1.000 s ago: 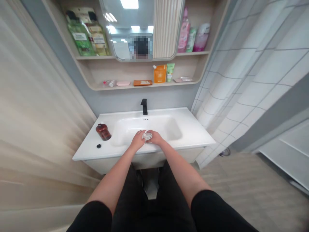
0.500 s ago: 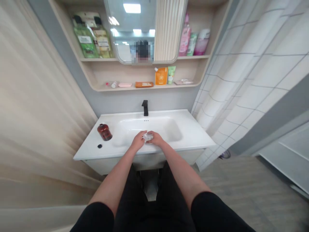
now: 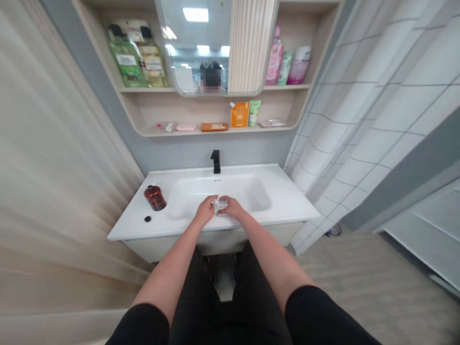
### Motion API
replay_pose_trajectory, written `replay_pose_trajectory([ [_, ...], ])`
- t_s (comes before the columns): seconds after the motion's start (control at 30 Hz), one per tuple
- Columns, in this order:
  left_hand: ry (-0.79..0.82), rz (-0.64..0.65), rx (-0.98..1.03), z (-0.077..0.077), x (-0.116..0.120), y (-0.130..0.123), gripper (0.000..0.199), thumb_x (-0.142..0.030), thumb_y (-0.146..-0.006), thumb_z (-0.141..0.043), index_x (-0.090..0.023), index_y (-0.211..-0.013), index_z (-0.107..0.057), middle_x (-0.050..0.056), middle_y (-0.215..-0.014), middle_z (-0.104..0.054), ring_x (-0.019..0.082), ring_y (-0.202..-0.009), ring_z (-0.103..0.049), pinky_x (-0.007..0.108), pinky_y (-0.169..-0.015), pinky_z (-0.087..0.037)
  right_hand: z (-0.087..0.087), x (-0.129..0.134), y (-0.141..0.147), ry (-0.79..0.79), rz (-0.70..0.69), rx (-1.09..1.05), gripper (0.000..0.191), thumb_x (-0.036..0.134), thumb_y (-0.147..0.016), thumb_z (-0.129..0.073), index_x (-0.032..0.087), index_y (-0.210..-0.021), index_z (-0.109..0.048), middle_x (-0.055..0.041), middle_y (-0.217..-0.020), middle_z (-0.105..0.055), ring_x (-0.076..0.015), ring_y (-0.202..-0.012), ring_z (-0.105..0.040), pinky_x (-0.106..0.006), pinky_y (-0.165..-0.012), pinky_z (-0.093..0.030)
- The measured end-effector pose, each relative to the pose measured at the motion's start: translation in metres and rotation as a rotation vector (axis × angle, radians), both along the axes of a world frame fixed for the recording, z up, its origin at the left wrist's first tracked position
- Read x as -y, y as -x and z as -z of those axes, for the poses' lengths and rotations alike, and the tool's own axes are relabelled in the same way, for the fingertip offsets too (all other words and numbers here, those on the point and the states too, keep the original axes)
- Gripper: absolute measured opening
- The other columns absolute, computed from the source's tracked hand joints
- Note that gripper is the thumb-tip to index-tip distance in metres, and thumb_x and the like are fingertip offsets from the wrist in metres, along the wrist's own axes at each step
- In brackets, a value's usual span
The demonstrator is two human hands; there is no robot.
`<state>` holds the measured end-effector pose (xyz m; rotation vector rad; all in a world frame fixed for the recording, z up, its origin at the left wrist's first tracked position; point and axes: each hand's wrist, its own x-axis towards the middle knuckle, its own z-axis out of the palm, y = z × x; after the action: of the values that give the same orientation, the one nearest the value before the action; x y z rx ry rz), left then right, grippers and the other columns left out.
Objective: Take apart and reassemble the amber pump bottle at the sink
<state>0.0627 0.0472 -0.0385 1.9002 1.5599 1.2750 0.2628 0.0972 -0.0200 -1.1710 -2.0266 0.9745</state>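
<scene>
My left hand [image 3: 205, 211] and my right hand [image 3: 232, 207] meet over the front of the white basin [image 3: 273, 191]. Between them sits a white, foamy or crumpled clump [image 3: 220, 206], partly hidden by my fingers. I cannot tell whether it is lather or a soft material. Both hands press on it from either side. The black faucet [image 3: 215, 162] stands well beyond my fingertips, at the back of the basin.
A brown bottle [image 3: 155, 198] and a small black cap [image 3: 147, 219] stand on the counter to the left. Above are wooden shelves [image 3: 215, 132] with toiletries and a mirror [image 3: 190, 48]. A checked curtain [image 3: 345, 143] hangs at the right.
My hands stay together over the basin, with only slight shifts around the white clump. The whole scene sits slightly lower in the view than a second ago.
</scene>
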Motion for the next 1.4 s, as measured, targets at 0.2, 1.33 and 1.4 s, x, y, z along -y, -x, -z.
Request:
replay_pose_trajectory([
  [0.2,0.002,-0.020,0.005,-0.002,0.002,-0.001,0.049,-0.009,-0.093,-0.066,-0.023,-0.139,-0.075,0.013,-0.144,-0.077,0.028,-0.131,-0.075,0.048,-0.115,-0.065,-0.001,0.002,0.000,0.010,0.013,-0.007,0.071,0.026,-0.061,-0.103,0.024,-0.128,-0.078,-0.0053,-0.120,-0.083,-0.0290,-0.109,-0.078,-0.043,-0.106,-0.060],
  [1.33,0.033,-0.127,0.066,-0.015,0.007,-0.001,0.054,-0.023,-0.082,-0.089,-0.024,-0.134,-0.076,0.008,-0.118,-0.081,0.029,-0.113,-0.077,0.048,-0.110,-0.060,0.003,-0.001,0.002,-0.042,-0.063,-0.048,0.074,0.026,-0.059,-0.103,0.024,-0.129,-0.080,-0.0079,-0.132,-0.082,-0.0323,-0.122,-0.076,-0.046,-0.115,-0.056],
  [1.4,0.055,-0.131,0.087,-0.015,0.008,0.000,0.045,-0.025,-0.083,-0.090,-0.025,-0.126,-0.079,0.005,-0.109,-0.080,0.027,-0.104,-0.077,0.045,-0.105,-0.061,0.004,-0.002,0.001,-0.042,-0.081,-0.062,0.073,0.025,-0.058,-0.102,0.025,-0.128,-0.080,-0.0071,-0.131,-0.082,-0.0320,-0.121,-0.076,-0.046,-0.114,-0.057],
])
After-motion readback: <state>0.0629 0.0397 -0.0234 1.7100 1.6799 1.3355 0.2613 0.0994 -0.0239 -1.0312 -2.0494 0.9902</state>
